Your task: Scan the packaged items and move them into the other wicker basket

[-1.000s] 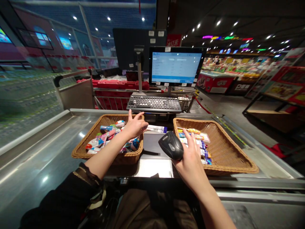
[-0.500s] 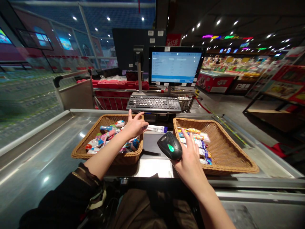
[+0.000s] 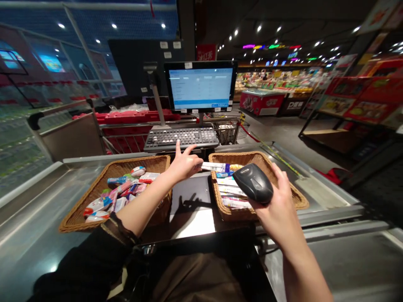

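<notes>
My left hand (image 3: 185, 163) pinches one end of a slim white packet with a blue end (image 3: 215, 167), thumb side toward the right basket. The packet's far end is over that basket's left rim. My right hand (image 3: 278, 201) is wrapped around a black handheld barcode scanner (image 3: 254, 183), which hangs over the right wicker basket (image 3: 255, 157). Several similar slim packets (image 3: 231, 191) lie side by side in this basket's left part, partly hidden by the scanner. Behind my left forearm, the left wicker basket (image 3: 78, 214) holds a jumble of small colourful packaged goods (image 3: 118, 193).
A keyboard (image 3: 181, 137) and a lit monitor (image 3: 200, 88) stand beyond the baskets. Both baskets rest on a metal checkout counter (image 3: 28, 235). A shopping cart (image 3: 231, 126) is behind, with a red freezer (image 3: 261, 102) farther off.
My left hand has carried the packet rightward to the right basket. The scanner has moved right, and its green light no longer shows. The view has turned to the right.
</notes>
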`<action>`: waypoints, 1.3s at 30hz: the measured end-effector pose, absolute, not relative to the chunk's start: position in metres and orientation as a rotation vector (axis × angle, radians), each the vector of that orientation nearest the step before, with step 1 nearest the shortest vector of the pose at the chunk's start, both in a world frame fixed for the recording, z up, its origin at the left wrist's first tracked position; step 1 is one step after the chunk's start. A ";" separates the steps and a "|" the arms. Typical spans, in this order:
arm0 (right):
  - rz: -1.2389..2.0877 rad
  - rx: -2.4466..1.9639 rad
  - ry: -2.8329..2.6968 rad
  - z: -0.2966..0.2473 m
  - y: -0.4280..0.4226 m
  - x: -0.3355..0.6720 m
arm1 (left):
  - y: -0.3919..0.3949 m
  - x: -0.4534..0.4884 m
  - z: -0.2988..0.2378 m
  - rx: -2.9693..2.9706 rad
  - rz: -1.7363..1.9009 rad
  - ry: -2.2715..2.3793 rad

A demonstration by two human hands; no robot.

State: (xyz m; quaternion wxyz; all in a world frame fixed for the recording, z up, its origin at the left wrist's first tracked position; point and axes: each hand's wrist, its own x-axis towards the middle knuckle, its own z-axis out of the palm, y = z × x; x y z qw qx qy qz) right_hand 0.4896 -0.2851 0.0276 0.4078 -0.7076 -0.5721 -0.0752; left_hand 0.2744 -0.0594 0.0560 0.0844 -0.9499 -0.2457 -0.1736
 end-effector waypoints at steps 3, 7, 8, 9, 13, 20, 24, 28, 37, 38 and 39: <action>-0.210 -1.819 -1.324 0.019 -0.303 0.520 | -0.065 0.312 0.049 -2.887 -0.475 -0.681; -0.228 -1.865 -1.217 0.010 -0.324 0.545 | -0.072 0.355 0.037 -2.943 -0.387 -0.619; -0.225 -1.874 -1.201 0.008 -0.328 0.548 | -0.073 0.365 0.034 -2.952 -0.362 -0.611; -0.217 -1.880 -1.189 0.008 -0.331 0.551 | -0.073 0.374 0.030 -2.959 -0.335 -0.608; -0.188 -1.890 -1.099 0.010 -0.338 0.551 | -0.070 0.404 0.015 -2.960 -0.180 -0.665; -0.163 -1.894 -1.042 0.009 -0.342 0.553 | -0.059 0.425 -0.018 -2.948 0.007 -0.788; -0.142 -1.892 -1.026 0.006 -0.342 0.555 | -0.053 0.429 -0.031 -2.928 0.044 -0.769; -0.126 -1.898 -1.026 0.006 -0.340 0.554 | -0.055 0.434 -0.038 -2.902 0.004 -0.704; -0.110 -1.899 -1.056 0.010 -0.341 0.551 | -0.068 0.435 -0.029 -2.819 0.052 -0.802; -0.109 -1.898 -1.060 0.011 -0.341 0.550 | -0.069 0.435 -0.027 -2.824 0.058 -0.807; -0.108 -1.896 -1.063 0.012 -0.340 0.549 | -0.070 0.435 -0.026 -2.830 0.056 -0.814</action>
